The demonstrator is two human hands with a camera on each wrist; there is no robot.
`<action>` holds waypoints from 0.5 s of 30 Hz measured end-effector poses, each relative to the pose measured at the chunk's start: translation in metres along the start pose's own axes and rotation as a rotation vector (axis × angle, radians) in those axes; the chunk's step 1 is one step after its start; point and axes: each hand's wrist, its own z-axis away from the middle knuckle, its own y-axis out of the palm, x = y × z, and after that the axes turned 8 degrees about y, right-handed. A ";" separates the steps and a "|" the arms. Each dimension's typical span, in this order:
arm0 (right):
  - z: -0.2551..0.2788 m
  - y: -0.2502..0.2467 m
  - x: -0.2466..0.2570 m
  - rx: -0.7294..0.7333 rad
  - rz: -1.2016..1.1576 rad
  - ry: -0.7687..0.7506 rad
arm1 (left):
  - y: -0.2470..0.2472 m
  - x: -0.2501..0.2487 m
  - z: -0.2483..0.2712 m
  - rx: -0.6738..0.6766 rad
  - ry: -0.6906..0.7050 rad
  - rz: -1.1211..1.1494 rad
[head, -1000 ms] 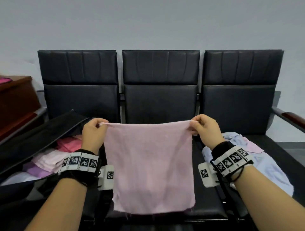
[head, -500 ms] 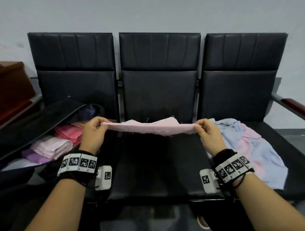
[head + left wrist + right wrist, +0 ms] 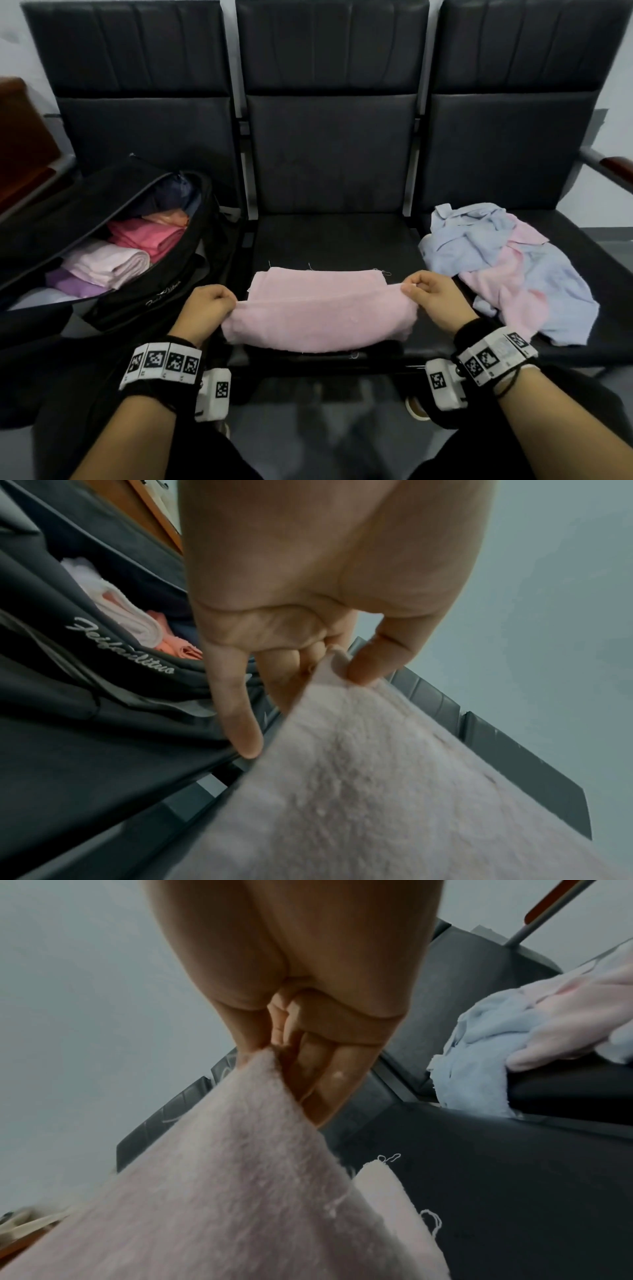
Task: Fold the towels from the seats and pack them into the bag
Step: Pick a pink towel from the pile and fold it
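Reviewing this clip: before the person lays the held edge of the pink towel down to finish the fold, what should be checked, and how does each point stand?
1. Left hand pinches the pink towel at its corner: ok.
2. Right hand pinches the opposite corner: ok.
3. Held edge taut and level between the hands: ok.
4. Far edge lies flat on the middle seat: ok, loose threads only.
5. Held edge lined up with the far edge: not ok, it sits nearer the person.
6. Black bag open, with room beside the folded towels inside: open ok; room cannot tell.
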 end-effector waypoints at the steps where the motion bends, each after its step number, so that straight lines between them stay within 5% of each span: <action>1: -0.004 0.001 -0.002 -0.020 -0.018 0.020 | 0.002 0.000 -0.005 -0.007 -0.003 0.012; 15: -0.096 0.030 -0.043 -0.218 0.028 0.186 | 0.054 0.030 -0.093 -0.079 -0.059 0.003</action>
